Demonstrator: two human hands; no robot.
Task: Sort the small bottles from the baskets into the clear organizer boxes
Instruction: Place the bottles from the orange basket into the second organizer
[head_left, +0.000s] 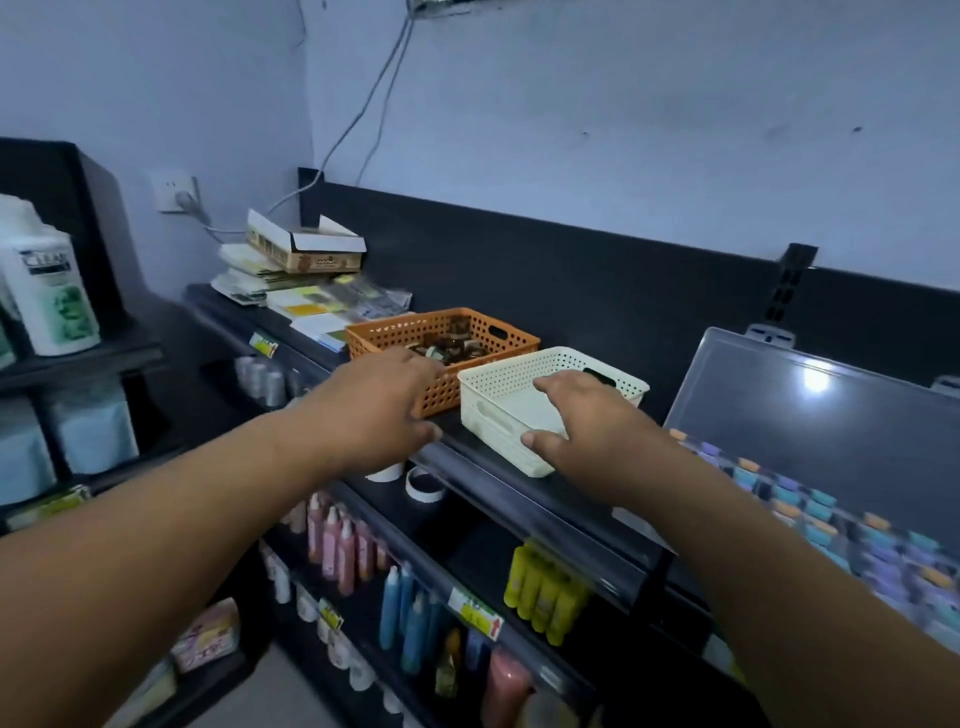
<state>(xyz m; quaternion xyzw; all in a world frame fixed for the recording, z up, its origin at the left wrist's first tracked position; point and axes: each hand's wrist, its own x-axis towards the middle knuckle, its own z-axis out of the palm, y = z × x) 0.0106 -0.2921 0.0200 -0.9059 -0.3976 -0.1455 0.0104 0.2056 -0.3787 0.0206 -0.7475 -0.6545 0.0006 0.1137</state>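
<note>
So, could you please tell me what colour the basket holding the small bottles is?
Orange basket, clearest in the head view.

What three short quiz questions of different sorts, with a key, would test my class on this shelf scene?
1. True or false: the white basket looks empty.
2. Which basket holds small bottles? A white, B orange.
3. Fill in: the right hand is at the ____ basket.

Key:
1. True.
2. B, the orange basket, where the left hand reaches.
3. White.

Bare forearms, apparently no sleeves.
</note>
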